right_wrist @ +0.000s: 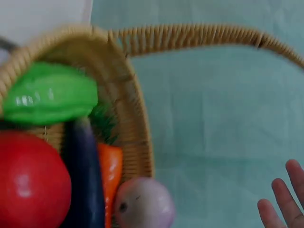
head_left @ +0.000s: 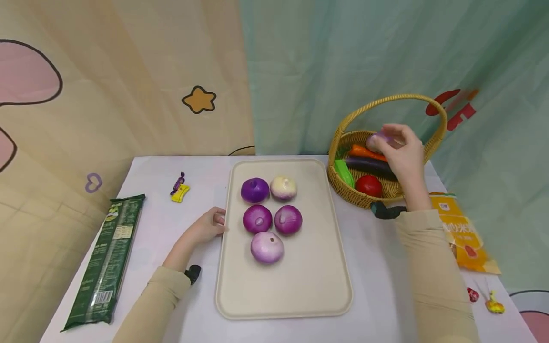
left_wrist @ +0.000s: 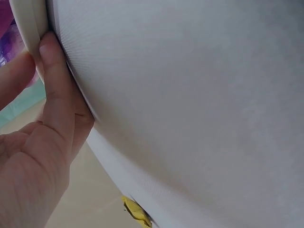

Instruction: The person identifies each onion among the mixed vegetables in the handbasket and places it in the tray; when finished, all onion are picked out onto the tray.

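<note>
My left hand [head_left: 208, 225] holds the left edge of the beige tray [head_left: 313, 286]; in the left wrist view the thumb and fingers [left_wrist: 56, 71] pinch its rim. Several onions sit grouped on it, among them a dark purple onion [head_left: 255, 190], a whitish onion [head_left: 283, 188] and a pale purple onion [head_left: 267, 247]. Over the wicker basket [head_left: 356, 196], under its handle, is my right hand [head_left: 405, 152]. A light purple onion [right_wrist: 145, 204] lies at the basket's far side, and the spread right fingers [right_wrist: 285, 204] stand apart from it in the right wrist view.
The basket also contains a red tomato [head_left: 369, 186], an eggplant [head_left: 370, 166], a carrot [head_left: 364, 152] and a green vegetable [head_left: 344, 172]. A long green package [head_left: 109, 257] lies at left, wrapped candies [head_left: 180, 192] behind it, and a yellow bag [head_left: 465, 233] at right.
</note>
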`<state>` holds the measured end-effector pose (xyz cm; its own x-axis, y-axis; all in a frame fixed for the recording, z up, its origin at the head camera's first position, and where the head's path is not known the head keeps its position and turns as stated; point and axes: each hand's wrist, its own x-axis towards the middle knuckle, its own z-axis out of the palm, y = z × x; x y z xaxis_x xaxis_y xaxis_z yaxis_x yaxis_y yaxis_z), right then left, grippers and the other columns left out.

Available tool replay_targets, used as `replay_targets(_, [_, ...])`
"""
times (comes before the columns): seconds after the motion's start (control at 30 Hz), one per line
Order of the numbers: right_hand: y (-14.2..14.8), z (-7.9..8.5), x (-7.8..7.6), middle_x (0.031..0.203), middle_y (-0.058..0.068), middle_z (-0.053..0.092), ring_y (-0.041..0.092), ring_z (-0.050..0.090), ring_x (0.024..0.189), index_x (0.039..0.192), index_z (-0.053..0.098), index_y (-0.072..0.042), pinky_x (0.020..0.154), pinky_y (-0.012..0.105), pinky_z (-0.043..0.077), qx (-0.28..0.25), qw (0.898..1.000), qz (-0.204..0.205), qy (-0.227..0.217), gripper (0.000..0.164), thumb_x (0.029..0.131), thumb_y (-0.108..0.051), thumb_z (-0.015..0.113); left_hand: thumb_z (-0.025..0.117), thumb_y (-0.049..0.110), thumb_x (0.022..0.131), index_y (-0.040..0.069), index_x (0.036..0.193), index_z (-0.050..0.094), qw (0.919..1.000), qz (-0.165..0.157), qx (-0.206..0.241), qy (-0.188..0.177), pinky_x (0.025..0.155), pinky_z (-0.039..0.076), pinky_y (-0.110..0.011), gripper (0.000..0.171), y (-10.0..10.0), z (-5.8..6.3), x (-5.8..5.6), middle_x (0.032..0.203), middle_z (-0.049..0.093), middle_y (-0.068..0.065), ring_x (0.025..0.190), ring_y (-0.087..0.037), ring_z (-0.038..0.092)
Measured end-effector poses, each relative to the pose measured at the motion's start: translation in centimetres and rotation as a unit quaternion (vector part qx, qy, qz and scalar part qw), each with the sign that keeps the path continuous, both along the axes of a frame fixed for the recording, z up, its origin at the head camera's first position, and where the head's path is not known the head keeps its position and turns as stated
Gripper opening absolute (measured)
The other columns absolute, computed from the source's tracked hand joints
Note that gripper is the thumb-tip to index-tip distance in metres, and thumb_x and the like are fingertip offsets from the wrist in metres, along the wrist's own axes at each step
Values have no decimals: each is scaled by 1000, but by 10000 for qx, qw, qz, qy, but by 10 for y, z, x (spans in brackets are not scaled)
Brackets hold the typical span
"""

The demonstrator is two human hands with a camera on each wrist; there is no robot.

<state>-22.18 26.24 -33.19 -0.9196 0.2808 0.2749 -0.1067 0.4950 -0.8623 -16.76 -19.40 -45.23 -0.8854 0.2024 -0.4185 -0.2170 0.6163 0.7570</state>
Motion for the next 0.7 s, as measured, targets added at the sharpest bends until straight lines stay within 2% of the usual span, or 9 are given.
replay_targets(0.1, [18, -1, -27, 119, -9, 61, 15, 55, 117, 127, 61, -15, 101, 22, 48, 5, 9990, -435, -39, 47, 88, -38, 72, 59, -1, 91, -9, 137, 39, 10000, 49, 4, -8, 80, 58, -32, 51, -2, -1, 1, 104, 56, -19, 87, -22, 60])
replay_targets(0.17, [27, -9, -43, 121, -8, 61, 16, 54, 119, 129, 60, -13, 104, 24, 46, 25, 9980, -632, -93, 51, 88, -40, 72, 59, -2, 91, -10, 137, 40, 10000, 63, 19, 17, 79, 58, -32, 50, -3, -1, 2, 103, 56, -19, 86, -21, 60])
replay_targets(0.27, [35, -26, -61, 130, 2, 57, 21, 50, 126, 135, 54, -8, 110, 27, 40, -42, 9955, -899, -287, 59, 88, -40, 70, 59, -3, 90, -10, 135, 40, 9999, 80, 79, 43, 77, 58, -32, 49, -4, -3, 3, 102, 57, -19, 84, -20, 60])
replay_targets(0.4, [40, -43, -72, 151, 18, 35, 30, 35, 140, 147, 36, -4, 118, 39, 32, -218, 9910, -910, -960, 75, 90, -40, 67, 59, -5, 89, -11, 134, 41, 9998, 96, 194, 50, 76, 58, -31, 48, -3, -6, 6, 101, 56, -18, 82, -19, 60])
replay_targets(0.53, [45, -55, -77, 161, 22, 12, 37, 18, 148, 156, 17, -6, 122, 48, 25, -369, 9830, -607, -1694, 88, 90, -43, 64, 59, -5, 90, -10, 134, 42, 9997, 181, 156, 64, 76, 58, -32, 47, -1, -6, 7, 102, 57, -18, 83, -20, 60])
replay_targets(0.6, [48, -60, -80, 162, 22, 6, 39, 14, 149, 158, 13, -8, 123, 50, 21, -484, 9803, -467, -1857, 90, 91, -42, 62, 59, -4, 90, -8, 134, 43, 9997, 236, 87, 80, 76, 58, -32, 47, 0, -6, 7, 102, 57, -18, 84, -20, 60])
replay_targets(0.7, [51, -65, -84, 162, 23, 5, 40, 13, 149, 158, 11, -10, 123, 50, 20, -599, 9754, -473, -2068, 90, 91, -42, 61, 59, -3, 90, -7, 135, 44, 9996, 250, 1, 99, 76, 57, -31, 47, 3, -6, 5, 104, 58, -18, 84, -20, 60])
